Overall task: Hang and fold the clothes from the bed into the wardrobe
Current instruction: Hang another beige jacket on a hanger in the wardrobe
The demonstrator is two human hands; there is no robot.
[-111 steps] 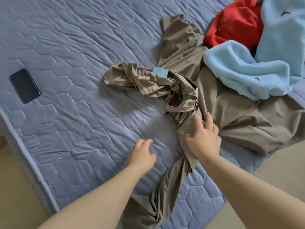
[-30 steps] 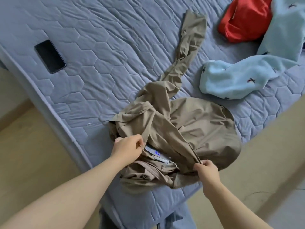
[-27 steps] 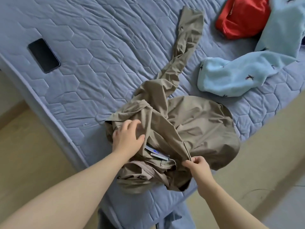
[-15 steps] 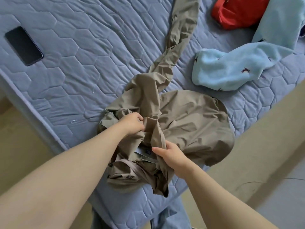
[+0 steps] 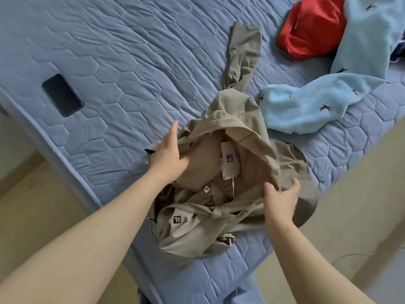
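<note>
1. Working on the khaki garment (image 5: 285, 163), bunched at the near corner of the bed (image 5: 109, 51), one long part stretched away over the quilt.
2. Left hand (image 5: 168, 156) pushed into the opening, thumb straight, fingers together and partly hidden by cloth; right hand (image 5: 281, 200) pinching the cloth edge with curled fingers.
3. Could probably slide to the floor, already hanging over the mattress edge on the right.
4. Could come out twisted if pulled only from the pinched edge; white tag (image 5: 229, 163) showing inside.
5. Just beside the stretched part, perhaps touching: light blue garment (image 5: 306, 106), easy to drag along.
6. Farther away: red garment (image 5: 311, 27). Well apart on the left: black phone (image 5: 62, 95), not in the way.
</note>
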